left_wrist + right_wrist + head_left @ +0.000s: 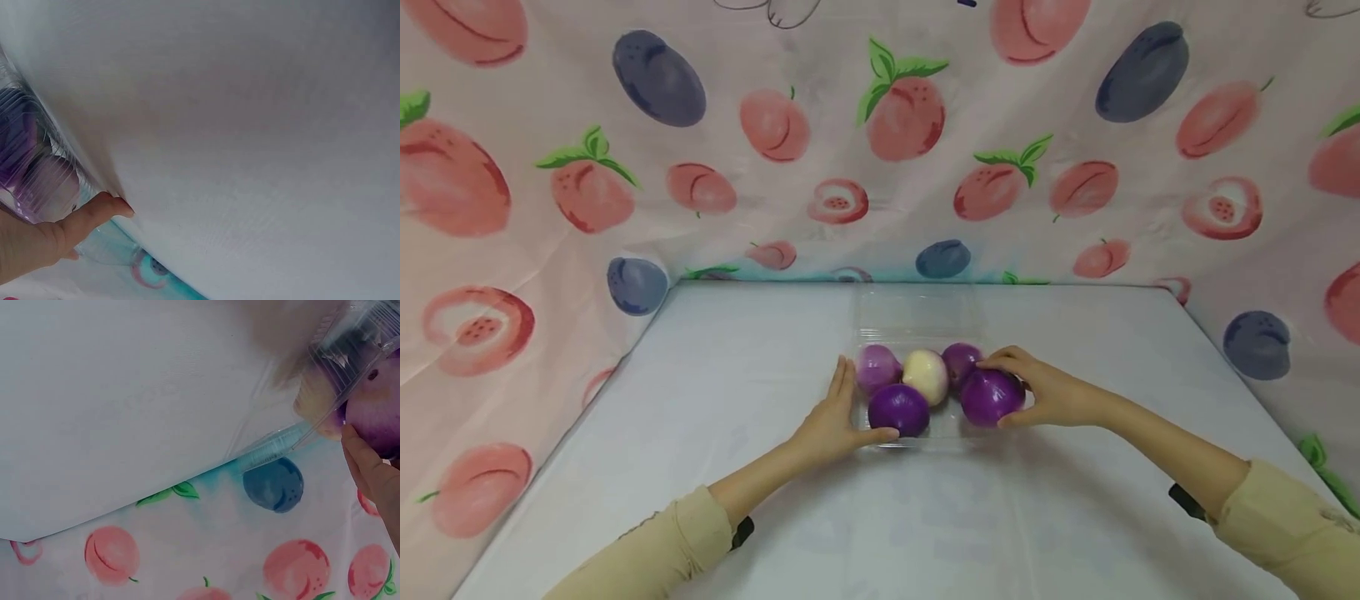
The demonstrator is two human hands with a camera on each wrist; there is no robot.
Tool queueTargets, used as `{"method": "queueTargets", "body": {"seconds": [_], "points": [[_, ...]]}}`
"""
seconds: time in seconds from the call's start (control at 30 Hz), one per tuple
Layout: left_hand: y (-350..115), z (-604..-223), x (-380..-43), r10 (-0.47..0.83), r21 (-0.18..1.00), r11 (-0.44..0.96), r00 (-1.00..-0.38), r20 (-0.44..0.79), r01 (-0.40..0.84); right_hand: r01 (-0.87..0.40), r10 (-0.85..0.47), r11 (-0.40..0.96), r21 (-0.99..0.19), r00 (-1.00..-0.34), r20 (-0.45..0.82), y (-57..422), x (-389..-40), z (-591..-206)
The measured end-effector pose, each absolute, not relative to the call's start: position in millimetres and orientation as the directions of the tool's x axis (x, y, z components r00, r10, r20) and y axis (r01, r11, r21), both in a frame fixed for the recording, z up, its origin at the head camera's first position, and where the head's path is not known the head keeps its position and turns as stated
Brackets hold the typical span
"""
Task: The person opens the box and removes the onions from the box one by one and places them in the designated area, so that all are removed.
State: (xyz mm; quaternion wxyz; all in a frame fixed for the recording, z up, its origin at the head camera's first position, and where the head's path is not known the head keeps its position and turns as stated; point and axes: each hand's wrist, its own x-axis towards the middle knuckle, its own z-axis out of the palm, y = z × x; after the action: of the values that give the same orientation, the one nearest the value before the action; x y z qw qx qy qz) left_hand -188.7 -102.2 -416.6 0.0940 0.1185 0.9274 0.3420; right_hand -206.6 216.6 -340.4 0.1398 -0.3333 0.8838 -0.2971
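A clear plastic clamshell box (947, 429) sits on the white table with its lid (917, 310) folded back. Inside are a light purple onion (877, 368), a white onion (925, 377), a dark purple onion (898, 410) at the front left and another purple onion (960, 362) behind. My right hand (1048, 392) grips a shiny purple onion (992, 398) over the box's right part, thumb in front and fingers behind. My left hand (831, 425) rests against the box's left side, fingers straight, its thumb stretched along the front edge by the dark purple onion.
The white tabletop (737, 350) spreads around the box. A fruit-print cloth (820, 75) hangs behind the table and along both sides. In the right wrist view the box's lid (275, 450) reaches close to the table's back edge.
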Motion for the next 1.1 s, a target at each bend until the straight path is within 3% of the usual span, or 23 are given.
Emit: {"method": "queueTargets", "body": {"seconds": [0.33,0.8,1.1], "points": [[-103,-416,-189,0.288,0.656,0.738,-0.953,-0.096,0.157,-0.478,-0.644,0.596,-0.646,-0.764,-0.029,226,-206,-340],[-102,-416,-187,0.264,0.655,0.744,-0.959,-0.107,0.132,-0.536,-0.591,0.681,-0.499,-0.805,0.060,250,-212,-327],[-101,-417,-188,0.276,0.661,0.736,-0.956,-0.096,0.146,-0.510,-0.566,0.681,-0.526,-0.822,0.064,262,-222,-323]]}}
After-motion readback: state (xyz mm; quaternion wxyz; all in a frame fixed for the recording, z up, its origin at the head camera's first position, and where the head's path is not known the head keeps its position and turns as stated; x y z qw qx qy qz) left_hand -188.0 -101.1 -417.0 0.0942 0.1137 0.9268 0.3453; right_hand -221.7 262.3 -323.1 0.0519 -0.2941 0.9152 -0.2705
